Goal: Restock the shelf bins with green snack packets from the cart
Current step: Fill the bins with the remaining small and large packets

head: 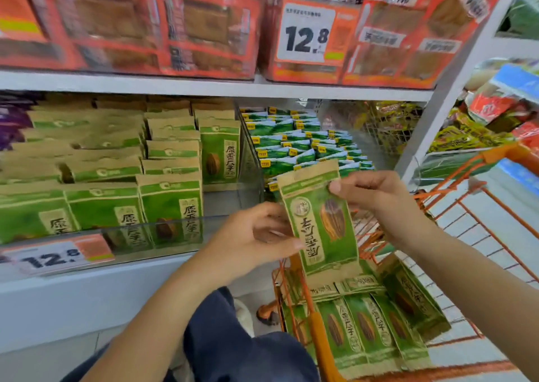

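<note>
1 green packet (319,221) is held between both hands in front of the shelf, just above the cart (455,206). Its top right edge is pinched by the right hand (370,195), thumb on the printed face. Its left edge is taken by the left hand (256,235), fingers curled behind it and the thumb lying across the lower front. The packet is upright, slightly tilted, with its print upside down to the camera.

Just below the packet, more green packets (364,323) lie in a row in the cart, overlapping one another. Left of the packet, behind a clear front lip, the bin (163,224) is seen stocked with matching packets standing in rows; a gap appears at its right end, beside the clear divider. Right of that divider, behind the packet, smaller green sachets (303,145) fill another bin. Above it all, red packs (140,22) and a 12.8 price tag (307,31) are shelved.

The step in hand is judged to be the carry from cart to bin, mid-transfer. The next move probably calls for the packet to be turned right way up, carried left over the lip and stood in the gap.
</note>
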`<control>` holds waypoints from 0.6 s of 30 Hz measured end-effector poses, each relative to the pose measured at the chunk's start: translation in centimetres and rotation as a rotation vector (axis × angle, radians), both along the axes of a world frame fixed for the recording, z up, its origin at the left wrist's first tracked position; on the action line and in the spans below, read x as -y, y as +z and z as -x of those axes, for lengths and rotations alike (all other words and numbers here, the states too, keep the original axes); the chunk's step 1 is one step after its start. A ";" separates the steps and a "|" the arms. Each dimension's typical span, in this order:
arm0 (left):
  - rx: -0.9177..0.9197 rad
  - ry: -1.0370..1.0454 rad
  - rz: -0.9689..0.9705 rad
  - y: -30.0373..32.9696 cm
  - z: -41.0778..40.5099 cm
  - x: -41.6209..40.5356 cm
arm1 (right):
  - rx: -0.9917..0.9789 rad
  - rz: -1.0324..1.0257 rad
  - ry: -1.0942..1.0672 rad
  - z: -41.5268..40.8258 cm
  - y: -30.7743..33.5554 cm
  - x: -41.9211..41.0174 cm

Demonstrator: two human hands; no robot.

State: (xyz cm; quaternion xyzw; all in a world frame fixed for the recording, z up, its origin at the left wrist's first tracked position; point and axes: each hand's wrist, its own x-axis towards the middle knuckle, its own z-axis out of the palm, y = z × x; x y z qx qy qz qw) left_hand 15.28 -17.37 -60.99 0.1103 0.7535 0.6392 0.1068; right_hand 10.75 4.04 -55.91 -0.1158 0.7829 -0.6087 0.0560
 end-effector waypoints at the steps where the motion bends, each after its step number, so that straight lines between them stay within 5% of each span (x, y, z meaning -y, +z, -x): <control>1: 0.009 0.013 -0.009 0.0 0.0 0.4 | 0.004 0.081 -0.023 0.2 0.3 0.7; 5: -0.053 0.254 -0.142 1.1 0.0 2.5 | 0.157 0.419 -0.043 0.7 0.3 3.0; 8: -0.266 0.572 -0.213 2.3 -0.2 4.7 | 0.282 0.132 -0.026 0.2 -0.5 3.8; 14: -0.719 0.720 0.141 2.5 -0.5 6.1 | -0.367 -0.505 -0.004 -2.2 0.1 6.3; 18: -0.989 0.663 0.366 2.2 -0.6 5.0 | -0.641 -0.686 0.042 -2.2 0.7 9.2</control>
